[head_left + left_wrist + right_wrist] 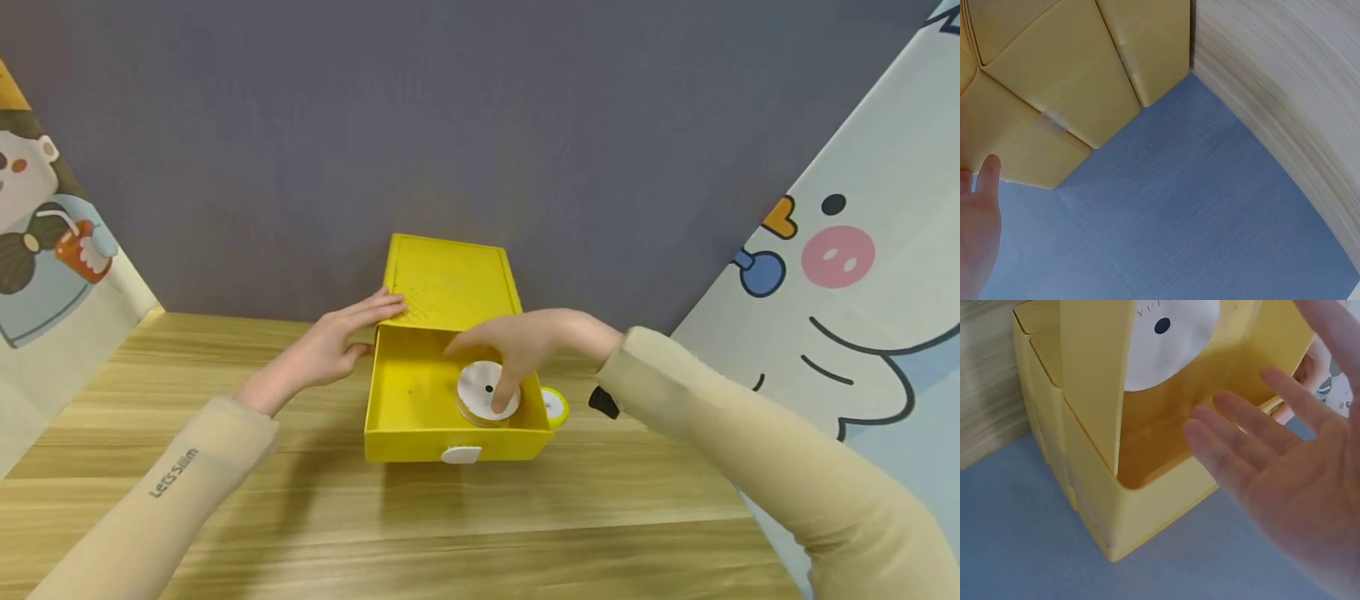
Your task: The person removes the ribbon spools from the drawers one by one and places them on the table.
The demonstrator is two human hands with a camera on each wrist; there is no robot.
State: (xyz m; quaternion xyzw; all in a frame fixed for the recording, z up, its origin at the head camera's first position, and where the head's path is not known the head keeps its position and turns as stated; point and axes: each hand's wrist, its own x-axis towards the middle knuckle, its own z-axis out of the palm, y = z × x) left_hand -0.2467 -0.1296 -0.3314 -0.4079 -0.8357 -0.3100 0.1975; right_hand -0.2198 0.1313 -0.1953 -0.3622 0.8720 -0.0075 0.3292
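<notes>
Fingers of left hand (326, 343) apart at yellow box-shaped cabinet (450, 271); perhaps sliding if too lightly braced. Inside pulled-out yellow drawer (408, 447), white round spool (474, 386), likely to slip under loose touch from right hand (528, 337), fingers spread.

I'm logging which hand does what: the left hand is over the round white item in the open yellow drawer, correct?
Wrong hand: the head view shows the right hand, not the left hand, over the round white item in the open yellow drawer.
</notes>
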